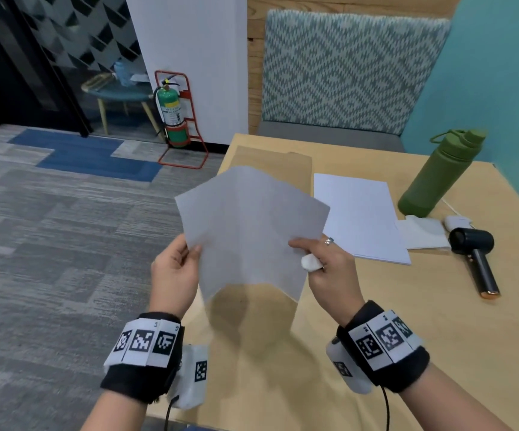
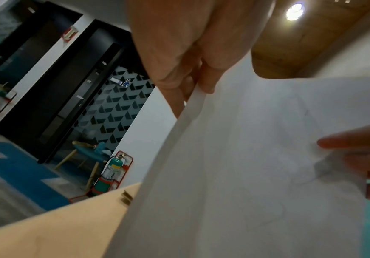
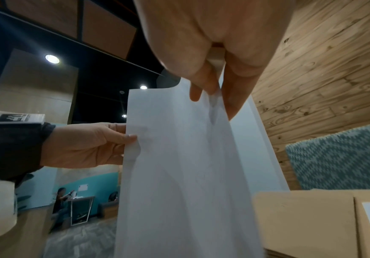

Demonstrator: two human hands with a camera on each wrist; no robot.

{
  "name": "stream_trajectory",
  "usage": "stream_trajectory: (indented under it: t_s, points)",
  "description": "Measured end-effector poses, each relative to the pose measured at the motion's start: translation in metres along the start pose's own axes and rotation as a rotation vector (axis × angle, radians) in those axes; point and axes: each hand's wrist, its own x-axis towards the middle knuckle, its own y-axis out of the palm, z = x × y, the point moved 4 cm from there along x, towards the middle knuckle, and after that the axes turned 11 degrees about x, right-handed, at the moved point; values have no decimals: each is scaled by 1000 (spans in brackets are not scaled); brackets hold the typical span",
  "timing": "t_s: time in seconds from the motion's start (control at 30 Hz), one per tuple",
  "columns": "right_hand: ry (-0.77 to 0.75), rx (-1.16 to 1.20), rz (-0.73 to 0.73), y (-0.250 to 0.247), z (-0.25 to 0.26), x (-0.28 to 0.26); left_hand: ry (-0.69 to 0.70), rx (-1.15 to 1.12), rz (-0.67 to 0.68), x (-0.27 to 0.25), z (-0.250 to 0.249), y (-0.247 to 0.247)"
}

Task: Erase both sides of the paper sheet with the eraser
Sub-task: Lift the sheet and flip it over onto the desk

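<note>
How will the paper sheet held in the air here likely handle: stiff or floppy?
Likely floppy: the paper sheet, pinched by the left hand and right hand, peaks between them and buckles at the fingers. Probably very light, since edge pinches carry it. The eraser tucked in the right hand may weaken that grip.

White paper sheet (image 1: pixel 252 231), white eraser (image 1: pixel 311 262), green bottle (image 1: pixel 438 175), teal zigzag cushion (image 1: pixel 345 73)

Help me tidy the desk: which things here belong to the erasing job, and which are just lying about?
Job: paper sheet, pinched by left hand and right hand; eraser in the right hand.
Lying about: paper stack, green bottle, handheld device, tissue.
</note>
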Motion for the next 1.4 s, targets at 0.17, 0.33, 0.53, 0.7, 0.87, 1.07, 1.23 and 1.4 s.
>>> stream_trajectory:
  t_s: [0.17, 0.33, 0.53, 0.7, 0.87, 1.07, 1.23, 1.4]
  points:
    - [-77, -2, -84, -7, 10, 2, 41, -9, -63, 1, -4, -3]
    - [142, -40, 74, 1, -11, 0, -29, 98, 58, 3, 13, 7]
    - [154, 58, -53, -10, -9, 8, -55, -15, -8, 17, 1, 7]
    - [-179, 195, -406, -31, 17, 7, -71, -72, 10, 23, -6, 11]
    - [-244, 334, -583, -49, 40, 14, -48, -61, 23, 27, -9, 11]
    - [-245, 483, -618, -64, 37, 25, -56, -34, 12, 30, -10, 12]
    - [45, 872, -348, -55, 24, 43, -60, -88, 47, 33, -15, 16]
    - [379, 1195, -8, -29, 8, 57, -65, -120, 74, 34, -18, 20]
